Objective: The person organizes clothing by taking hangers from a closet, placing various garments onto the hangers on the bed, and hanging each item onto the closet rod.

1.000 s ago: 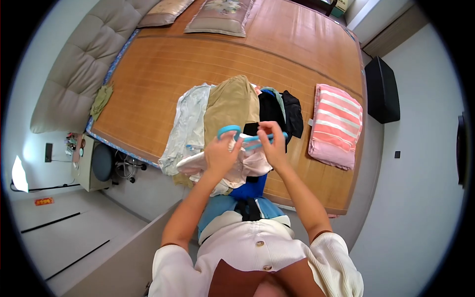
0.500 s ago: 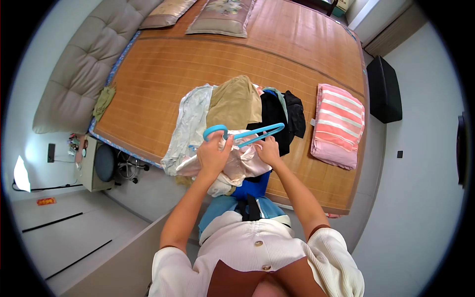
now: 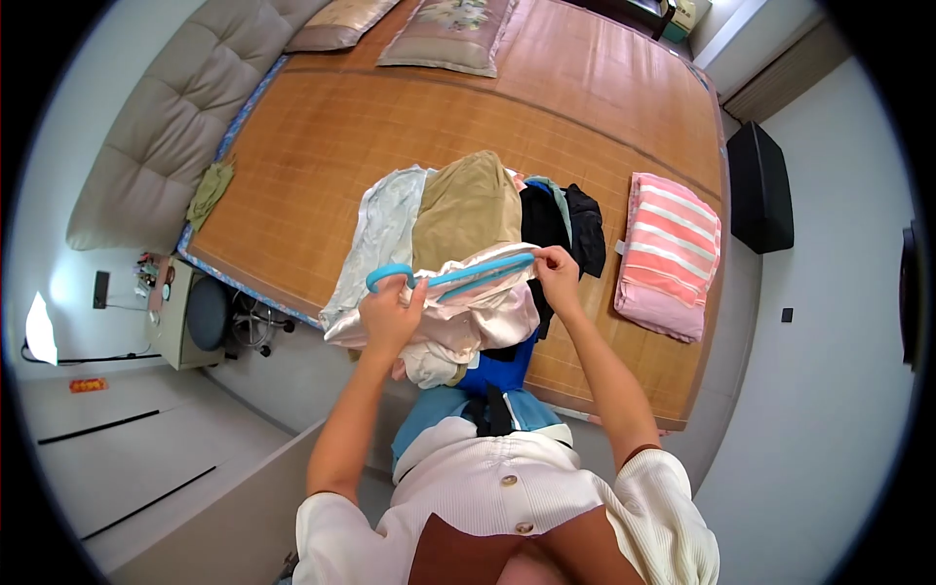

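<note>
My left hand (image 3: 392, 314) is closed around a light blue clothes hanger (image 3: 478, 270) near its hook. A pale pink satin garment (image 3: 487, 320) hangs from the hanger and bunches beneath it. With pinched fingers, my right hand (image 3: 558, 280) grips the garment's edge at the hanger's right end. The garment's fabric surrounds part of that end. Just beyond my hands, a pile of clothes lies on the bed: a whitish satin piece (image 3: 382, 219), a tan piece (image 3: 466, 210) and black clothing (image 3: 585, 229). Blue cloth (image 3: 499, 372) shows below the garment, near my waist.
A bamboo mat (image 3: 322, 136) covers the bed. A folded pink striped blanket (image 3: 668, 255) lies to the right, with pillows (image 3: 450, 37) at the far side. An office chair (image 3: 210, 317) and desk stand at left; a black box-shaped object (image 3: 759, 190) is by the right wall.
The hanger has shifted left and its right end now lies within the garment's fabric. My right hand has moved right and slightly up, drawing the garment's edge along.
</note>
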Demonstrator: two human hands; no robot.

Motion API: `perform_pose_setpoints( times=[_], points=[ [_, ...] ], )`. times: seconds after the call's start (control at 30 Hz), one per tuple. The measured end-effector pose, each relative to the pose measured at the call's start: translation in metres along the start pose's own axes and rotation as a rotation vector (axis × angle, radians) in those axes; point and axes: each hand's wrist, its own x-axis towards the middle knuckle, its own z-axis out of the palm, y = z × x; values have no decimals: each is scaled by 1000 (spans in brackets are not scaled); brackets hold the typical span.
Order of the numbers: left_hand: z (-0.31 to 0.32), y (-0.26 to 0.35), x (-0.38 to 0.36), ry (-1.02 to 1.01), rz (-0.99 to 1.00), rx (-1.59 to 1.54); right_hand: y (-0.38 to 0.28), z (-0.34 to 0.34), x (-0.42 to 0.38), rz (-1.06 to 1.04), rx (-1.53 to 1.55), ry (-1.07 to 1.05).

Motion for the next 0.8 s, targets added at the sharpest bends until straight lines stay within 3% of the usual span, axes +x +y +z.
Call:
perform_pose_setpoints(
  times=[0.23,0.33,0.4,0.47,0.5,0.6,0.63,0.73,0.8],
  points=[
    [2,16,3,-36,38,-54,-95,3,-10,-263,-88,-28],
    [13,16,7,62,101,-35,-116,14,-26,-456,-182,-68],
    [20,14,9,95,68,19,-131,20,-42,-570,-250,-138],
    [21,14,13,124,24,9,-142,24,-55,-568,-249,-302],
    [18,15,16,137,-3,-29,-148,23,-58,-466,-286,-417],
    [8,16,21,116,-42,-104,-145,19,-56,-341,-374,-364],
    [5,13,20,100,-40,-112,-144,20,-47,-595,-406,-175],
    [-4,9,21,53,-30,-133,-164,8,-28,-817,-609,-46],
    [-11,10,24,22,-9,-166,-175,10,-20,-826,-645,-102]
  ],
)
